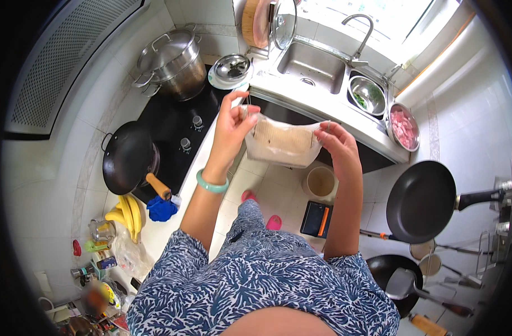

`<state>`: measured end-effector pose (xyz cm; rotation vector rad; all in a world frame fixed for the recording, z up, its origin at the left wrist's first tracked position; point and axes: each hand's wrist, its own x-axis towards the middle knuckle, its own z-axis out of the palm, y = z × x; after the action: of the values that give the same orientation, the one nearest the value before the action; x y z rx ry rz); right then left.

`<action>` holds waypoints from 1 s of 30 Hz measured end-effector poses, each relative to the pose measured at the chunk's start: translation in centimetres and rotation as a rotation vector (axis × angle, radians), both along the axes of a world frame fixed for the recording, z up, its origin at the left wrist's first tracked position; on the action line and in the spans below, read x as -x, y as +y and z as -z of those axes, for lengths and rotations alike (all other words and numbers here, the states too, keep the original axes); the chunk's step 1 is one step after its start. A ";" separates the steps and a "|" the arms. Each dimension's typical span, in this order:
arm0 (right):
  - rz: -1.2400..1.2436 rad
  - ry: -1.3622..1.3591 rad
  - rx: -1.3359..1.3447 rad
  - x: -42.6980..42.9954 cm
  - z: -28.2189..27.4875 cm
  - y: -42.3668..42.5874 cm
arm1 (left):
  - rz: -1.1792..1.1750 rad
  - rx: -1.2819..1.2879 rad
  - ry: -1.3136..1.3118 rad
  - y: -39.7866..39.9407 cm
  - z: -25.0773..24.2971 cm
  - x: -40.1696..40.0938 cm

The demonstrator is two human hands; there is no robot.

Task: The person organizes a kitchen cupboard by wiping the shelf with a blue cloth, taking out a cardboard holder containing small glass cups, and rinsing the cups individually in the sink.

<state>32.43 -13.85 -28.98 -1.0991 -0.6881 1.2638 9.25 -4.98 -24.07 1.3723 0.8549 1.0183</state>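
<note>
A translucent whitish pouch (283, 155), apparently plastic or thin mesh, is stretched between my two hands above the floor. Its upper part shows a beige, finely ribbed area; whether that is inside or behind the film, I cannot tell. My left hand (233, 126) pinches the pouch's upper left corner between thumb and fingers. A thin wire-like strand stands up beside those fingers. At the upper right corner, my right hand (339, 140) grips the edge with its fingertips. A pale green bangle (212, 185) circles my left wrist.
A black wok (128, 157) and steel steamer pot (172, 63) stand on the cooktop (165, 126). Ahead are the sink (312, 65), a bowl of greens (367, 94) and a bowl of raw meat (403, 126). A bin (320, 182) stands below. Pans (421, 201) hang right.
</note>
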 end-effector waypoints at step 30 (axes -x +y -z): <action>0.097 -0.324 0.498 0.7 10.9 1.5 | -0.037 -0.235 1.035 7.4 8.8 3.7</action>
<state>31.70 -12.39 -39.92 -1.7534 -0.5602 1.2160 5.51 2.45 -32.83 2.1266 1.5341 0.3740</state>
